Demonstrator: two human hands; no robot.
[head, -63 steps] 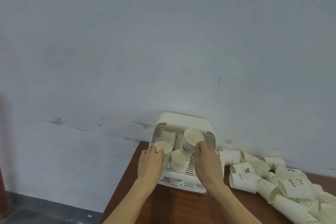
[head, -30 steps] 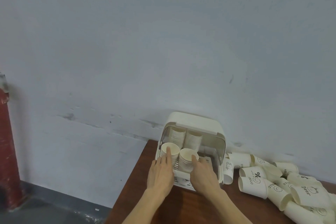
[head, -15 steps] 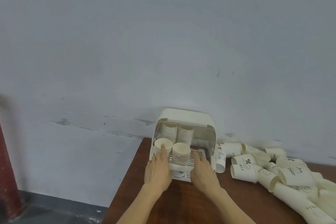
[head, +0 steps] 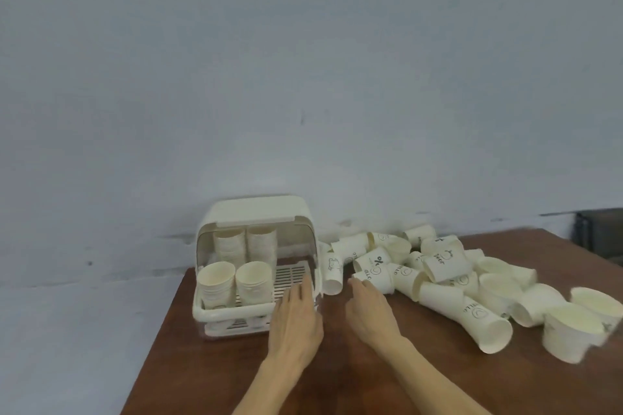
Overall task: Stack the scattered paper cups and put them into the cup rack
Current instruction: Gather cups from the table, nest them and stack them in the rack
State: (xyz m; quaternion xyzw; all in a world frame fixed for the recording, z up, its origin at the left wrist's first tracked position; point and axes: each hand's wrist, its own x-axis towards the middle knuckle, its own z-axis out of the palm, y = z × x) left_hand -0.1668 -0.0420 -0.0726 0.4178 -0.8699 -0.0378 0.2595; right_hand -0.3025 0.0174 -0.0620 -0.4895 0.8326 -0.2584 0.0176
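A cream cup rack (head: 232, 308) with a raised lid stands at the table's left end. Inside it are two front stacks of paper cups (head: 234, 285) and two taller stacks behind them (head: 245, 244). To its right lies a pile of scattered paper cups (head: 438, 271), most on their sides. My left hand (head: 296, 317) hovers flat at the rack's right front corner, fingers straight, holding nothing. My right hand (head: 369, 308) is stretched out over the table, its fingertips close to the nearest lying cup (head: 374, 280), also holding nothing.
The brown wooden table (head: 236, 377) ends at its left edge just beside the rack, with floor below. A grey wall runs close behind the rack and the pile. A dark object (head: 596, 229) sits at the far right past the table.
Both hands have left the front cup stacks and moved right. The left hand is now at the rack's right corner and the right hand is near the cup pile. The view has swung right.
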